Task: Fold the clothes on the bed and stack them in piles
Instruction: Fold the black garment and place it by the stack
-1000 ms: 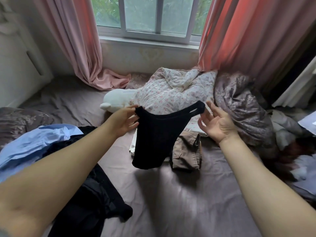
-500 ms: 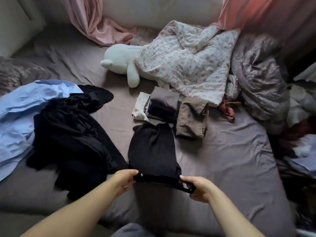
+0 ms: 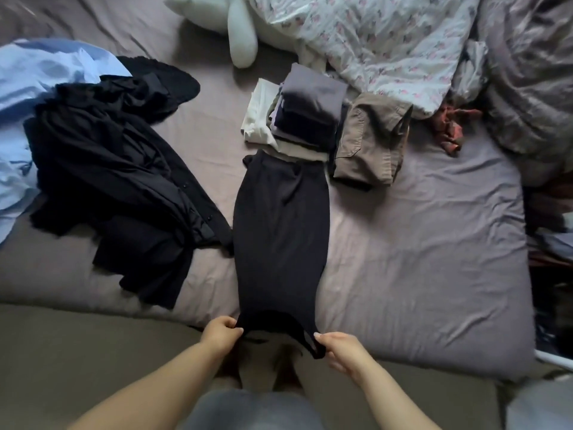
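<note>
A black tank top (image 3: pixel 280 231) lies stretched flat on the grey bed sheet (image 3: pixel 418 259), its hem touching the folded pile (image 3: pixel 305 114) further back. My left hand (image 3: pixel 220 335) pinches its left shoulder strap at the bed's near edge. My right hand (image 3: pixel 342 352) pinches the right strap. Beside the pile sits a folded brown garment (image 3: pixel 370 144). A heap of unfolded black clothes (image 3: pixel 117 178) lies to the left, partly over a light blue shirt (image 3: pixel 34 88).
A white plush toy (image 3: pixel 229 26) and a floral quilt (image 3: pixel 372 41) lie at the back. A grey crumpled duvet (image 3: pixel 527 82) fills the right side, with a small red cloth (image 3: pixel 452 128) by it. My knees show below the bed edge.
The tank top went from hanging in the air to lying flat on the sheet, pulled toward me. My hands came down to the near bed edge, and the view tipped downward.
</note>
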Motion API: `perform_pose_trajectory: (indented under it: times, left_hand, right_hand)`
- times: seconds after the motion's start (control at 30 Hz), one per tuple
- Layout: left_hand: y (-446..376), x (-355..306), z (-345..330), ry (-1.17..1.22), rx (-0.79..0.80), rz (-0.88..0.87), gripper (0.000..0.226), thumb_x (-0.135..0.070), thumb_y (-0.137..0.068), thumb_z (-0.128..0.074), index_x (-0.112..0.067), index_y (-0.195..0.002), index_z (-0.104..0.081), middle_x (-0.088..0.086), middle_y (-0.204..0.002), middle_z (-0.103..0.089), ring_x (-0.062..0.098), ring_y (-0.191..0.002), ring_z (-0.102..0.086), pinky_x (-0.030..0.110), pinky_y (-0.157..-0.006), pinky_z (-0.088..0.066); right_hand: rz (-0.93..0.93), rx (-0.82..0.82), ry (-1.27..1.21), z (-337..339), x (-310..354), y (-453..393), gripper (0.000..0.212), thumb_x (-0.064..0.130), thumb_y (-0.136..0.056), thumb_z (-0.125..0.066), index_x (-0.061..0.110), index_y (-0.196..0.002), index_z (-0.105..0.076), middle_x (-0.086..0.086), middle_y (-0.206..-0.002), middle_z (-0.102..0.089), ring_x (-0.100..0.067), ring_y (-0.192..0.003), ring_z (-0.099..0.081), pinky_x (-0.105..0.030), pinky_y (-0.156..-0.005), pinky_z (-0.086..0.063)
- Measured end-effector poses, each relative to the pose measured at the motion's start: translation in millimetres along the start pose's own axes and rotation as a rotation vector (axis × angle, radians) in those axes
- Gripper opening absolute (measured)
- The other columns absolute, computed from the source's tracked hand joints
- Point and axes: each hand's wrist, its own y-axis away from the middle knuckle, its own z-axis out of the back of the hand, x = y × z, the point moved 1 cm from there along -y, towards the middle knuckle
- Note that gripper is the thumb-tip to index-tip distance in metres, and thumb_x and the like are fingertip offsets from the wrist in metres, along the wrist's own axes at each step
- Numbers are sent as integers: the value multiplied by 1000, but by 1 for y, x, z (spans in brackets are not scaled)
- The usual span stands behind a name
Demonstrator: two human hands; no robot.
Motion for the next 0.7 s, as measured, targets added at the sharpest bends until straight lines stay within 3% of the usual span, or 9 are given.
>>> perform_pose_trajectory:
  times: [0.13, 0.3, 0.4, 0.53, 0.6, 0.7]
  left_hand:
    - [-13, 16, -12, -94, 26, -12, 23, -20, -89, -65, -9, -108, -64, 8, -103, -68, 21, -94, -62, 24, -75, -44]
    - [-29, 38, -23, -87, 26, -3, 32, -9, -90, -62, -6, -122, -59, 10, -119, -64, 24, -114, -58, 25, -90, -42]
    - [-36, 45, -25, -59, 7, 7, 24, 0, -87, -61, -4, -110, -63, 12, -108, -66, 25, -107, -60, 24, -84, -43]
    - [-41, 48, -25, -20, -32, 13, 20, 5, -85, -61, -14, -86, -59, 9, -91, -64, 24, -92, -60, 24, -76, -40]
    - [-45, 49, -25, -16, -40, 21, 26, 5, -83, -63, -20, -77, -57, 9, -88, -64, 24, -89, -60, 28, -78, -43]
    - [-52, 50, -25, -17, -66, 53, 18, -3, -83, -68, -17, -78, -59, 9, -88, -64, 25, -87, -60, 28, -76, -42]
  right_hand:
    - [37, 51, 96, -15, -26, -19, 9, 24, -89, -67, 15, -86, -70, 12, -66, -57, 2, -60, -47, -10, -54, -35]
    - [-5, 47, 116, -46, -56, -41, 11, 16, -90, -65, 10, -99, -68, 4, -72, -59, -3, -56, -47, -10, -49, -37]
    - [15, -27, 142, -54, -67, -48, 5, 10, -89, -64, 10, -91, -69, 1, -73, -62, -7, -62, -51, -14, -55, -38]
    - [25, -93, 149, -51, -75, -56, 9, 2, -88, -63, 9, -87, -68, -5, -85, -67, -16, -83, -59, -15, -65, -42]
    - [39, -134, 161, -46, -75, -59, 10, 2, -87, -63, 10, -84, -68, -4, -84, -67, -16, -83, -58, -10, -62, -40]
    - [45, -166, 130, -39, -76, -65, 18, 2, -88, -64, 16, -76, -66, -2, -80, -66, -15, -80, -58, -17, -64, -41]
